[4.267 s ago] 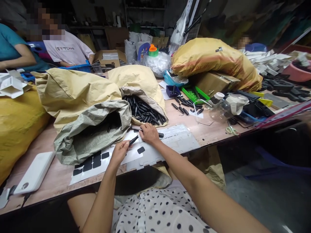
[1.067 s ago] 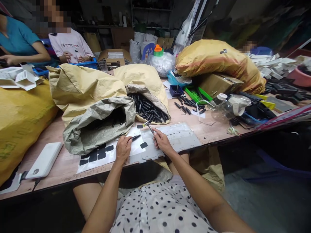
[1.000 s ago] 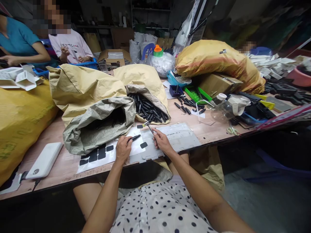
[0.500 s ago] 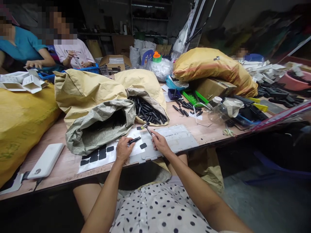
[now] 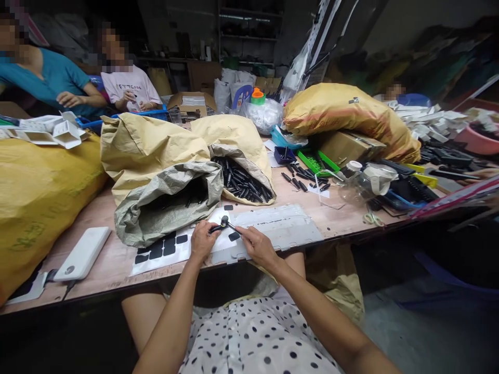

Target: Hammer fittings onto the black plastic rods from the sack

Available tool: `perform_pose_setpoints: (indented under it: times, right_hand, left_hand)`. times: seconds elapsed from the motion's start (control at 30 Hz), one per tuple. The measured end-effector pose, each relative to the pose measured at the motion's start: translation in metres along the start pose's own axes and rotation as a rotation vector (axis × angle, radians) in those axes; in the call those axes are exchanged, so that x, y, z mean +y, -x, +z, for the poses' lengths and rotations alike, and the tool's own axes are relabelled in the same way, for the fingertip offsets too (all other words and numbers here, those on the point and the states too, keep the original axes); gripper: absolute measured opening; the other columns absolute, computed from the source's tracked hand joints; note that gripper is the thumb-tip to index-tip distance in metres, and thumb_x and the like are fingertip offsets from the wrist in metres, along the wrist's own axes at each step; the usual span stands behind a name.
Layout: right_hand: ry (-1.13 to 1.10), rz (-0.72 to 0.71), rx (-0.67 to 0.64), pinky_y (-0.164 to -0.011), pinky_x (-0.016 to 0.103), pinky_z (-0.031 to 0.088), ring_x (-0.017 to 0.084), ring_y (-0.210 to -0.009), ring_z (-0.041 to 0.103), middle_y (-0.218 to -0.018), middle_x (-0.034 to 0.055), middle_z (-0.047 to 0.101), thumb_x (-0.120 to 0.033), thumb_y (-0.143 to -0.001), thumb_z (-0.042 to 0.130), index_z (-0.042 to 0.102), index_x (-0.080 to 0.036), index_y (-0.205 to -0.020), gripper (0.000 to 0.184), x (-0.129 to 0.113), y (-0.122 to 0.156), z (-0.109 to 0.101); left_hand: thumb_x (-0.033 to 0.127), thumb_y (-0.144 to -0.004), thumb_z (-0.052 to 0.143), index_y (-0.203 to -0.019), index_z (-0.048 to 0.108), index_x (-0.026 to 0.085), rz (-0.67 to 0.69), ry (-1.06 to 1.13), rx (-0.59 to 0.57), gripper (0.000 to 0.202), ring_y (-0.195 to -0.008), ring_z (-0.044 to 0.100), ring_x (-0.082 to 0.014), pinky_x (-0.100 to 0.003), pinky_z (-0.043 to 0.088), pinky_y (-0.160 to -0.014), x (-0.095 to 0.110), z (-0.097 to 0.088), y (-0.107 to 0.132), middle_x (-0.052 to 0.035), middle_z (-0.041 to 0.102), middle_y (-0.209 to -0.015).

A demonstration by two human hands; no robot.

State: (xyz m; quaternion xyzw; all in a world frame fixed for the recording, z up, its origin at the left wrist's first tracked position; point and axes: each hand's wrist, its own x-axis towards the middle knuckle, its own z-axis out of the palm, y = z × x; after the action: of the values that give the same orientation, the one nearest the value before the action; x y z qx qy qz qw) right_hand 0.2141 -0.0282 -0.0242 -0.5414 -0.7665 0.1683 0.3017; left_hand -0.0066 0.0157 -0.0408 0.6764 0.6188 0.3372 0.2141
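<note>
My left hand [image 5: 202, 240] is closed around a short black tube [image 5: 215, 228], held just above a white sticker sheet [image 5: 171, 248] with black pads. My right hand [image 5: 257, 245] pinches a thin metal tool [image 5: 230, 225] whose tip meets the end of the tube. Both hands hover over a grey flat plate [image 5: 280, 228] at the table's front edge. Behind them an open sack [image 5: 244, 179] shows several black tubes, beside a grey woven sack [image 5: 167, 205].
A white power bank [image 5: 82, 253] lies at the left front. Large yellow sacks [image 5: 351, 111] and a cardboard box sit at the back right, loose black tubes [image 5: 302, 182], a green tray [image 5: 312, 161] and scissors [image 5: 373, 219] to the right. Two people sit at the far left.
My right hand has swung the metal tool leftward and down until its tip touches the tube in my left hand. The camera view has shifted slightly.
</note>
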Motion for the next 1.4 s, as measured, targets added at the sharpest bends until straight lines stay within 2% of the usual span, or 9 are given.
perform_pose_setpoints:
  times: [0.23, 0.37, 0.5, 0.77, 0.97, 1.13, 1.23, 1.33, 1.4]
  right_hand:
    - [-0.021, -0.064, -0.009, -0.077, 0.026, 0.054, 0.017, -0.082, 0.065, -0.093, 0.0029, 0.069, -0.020, -0.099, 0.050, 0.068, -0.032, -0.138, 0.045, -0.010, -0.001, -0.002]
    - [-0.049, -0.026, -0.039, -0.080, 0.027, 0.055, 0.019, -0.089, 0.068, -0.097, 0.0032, 0.073, -0.019, -0.096, 0.053, 0.071, -0.032, -0.132, 0.042, -0.011, -0.001, 0.004]
    - [-0.078, -0.003, 0.010, -0.086, 0.030, 0.056, 0.020, -0.097, 0.069, -0.104, 0.0042, 0.075, -0.021, -0.095, 0.055, 0.074, -0.029, -0.124, 0.036, 0.000, -0.020, 0.001]
    - [0.183, -0.090, 0.013, -0.087, 0.031, 0.051, 0.022, -0.096, 0.064, -0.097, 0.0053, 0.070, -0.016, -0.091, 0.059, 0.077, -0.026, -0.110, 0.028, 0.030, -0.076, 0.006]
    - [0.338, -0.144, 0.048, -0.086, 0.035, 0.048, 0.025, -0.098, 0.057, -0.098, 0.0089, 0.067, -0.017, -0.092, 0.057, 0.075, -0.022, -0.109, 0.025, 0.026, -0.079, 0.023]
    - [0.362, -0.120, 0.038, -0.085, 0.035, 0.046, 0.025, -0.098, 0.054, -0.100, 0.0087, 0.064, -0.019, -0.092, 0.058, 0.073, -0.023, -0.110, 0.024, 0.023, -0.079, 0.024]
    - [0.373, -0.118, 0.040, -0.085, 0.035, 0.045, 0.025, -0.098, 0.053, -0.099, 0.0084, 0.064, -0.019, -0.092, 0.058, 0.073, -0.023, -0.109, 0.022, 0.022, -0.079, 0.024]
    - [0.392, -0.118, 0.032, -0.085, 0.035, 0.044, 0.025, -0.098, 0.053, -0.100, 0.0088, 0.064, -0.019, -0.093, 0.058, 0.073, -0.022, -0.108, 0.022, 0.020, -0.079, 0.024]
    - [0.396, -0.119, 0.026, -0.085, 0.035, 0.044, 0.025, -0.098, 0.053, -0.101, 0.0091, 0.064, -0.019, -0.093, 0.057, 0.072, -0.022, -0.108, 0.022, 0.019, -0.079, 0.023]
  left_hand:
    - [0.018, -0.077, 0.073, -0.087, 0.077, 0.026, -0.038, 0.013, -0.024, 0.013, -0.090, 0.063, -0.0227, -0.036, 0.052, -0.084, 0.005, -0.001, -0.001, -0.0016, 0.068, -0.089]
    - [0.016, -0.076, 0.073, -0.087, 0.077, 0.025, -0.054, 0.012, -0.037, 0.015, -0.088, 0.063, -0.0217, -0.035, 0.052, -0.084, 0.007, -0.002, 0.000, -0.0010, 0.067, -0.088]
    - [0.015, -0.076, 0.073, -0.089, 0.077, 0.025, -0.067, 0.014, -0.047, 0.017, -0.089, 0.064, -0.0220, -0.034, 0.052, -0.083, 0.012, -0.002, 0.001, -0.0013, 0.068, -0.089]
    - [0.021, -0.078, 0.073, -0.087, 0.075, 0.025, -0.029, -0.011, -0.036, 0.010, -0.092, 0.064, -0.0238, -0.036, 0.053, -0.085, 0.012, -0.006, 0.005, -0.0023, 0.070, -0.090]
    - [0.030, -0.086, 0.065, -0.090, 0.074, 0.026, 0.036, 0.012, -0.036, 0.011, -0.093, 0.065, -0.0254, -0.039, 0.053, -0.089, 0.001, -0.006, 0.006, -0.0036, 0.071, -0.093]
    - [0.037, -0.094, 0.050, -0.095, 0.072, 0.025, 0.064, 0.116, 0.017, 0.025, -0.095, 0.068, -0.0265, -0.040, 0.055, -0.089, 0.011, -0.016, 0.019, -0.0059, 0.074, -0.095]
    - [0.042, -0.096, 0.049, -0.101, 0.074, 0.025, 0.107, 0.209, -0.096, 0.030, -0.088, 0.071, -0.0254, -0.038, 0.058, -0.084, 0.022, -0.020, 0.052, -0.0068, 0.077, -0.094]
    - [0.045, -0.092, 0.060, -0.099, 0.079, 0.028, 0.197, 0.231, -0.352, 0.026, -0.084, 0.072, -0.0253, -0.038, 0.058, -0.086, 0.026, -0.015, 0.097, -0.0069, 0.079, -0.090]
    - [0.044, -0.088, 0.065, -0.098, 0.081, 0.029, 0.163, 0.188, -0.488, 0.024, -0.085, 0.073, -0.0264, -0.039, 0.058, -0.090, 0.021, -0.005, 0.121, -0.0074, 0.080, -0.091]
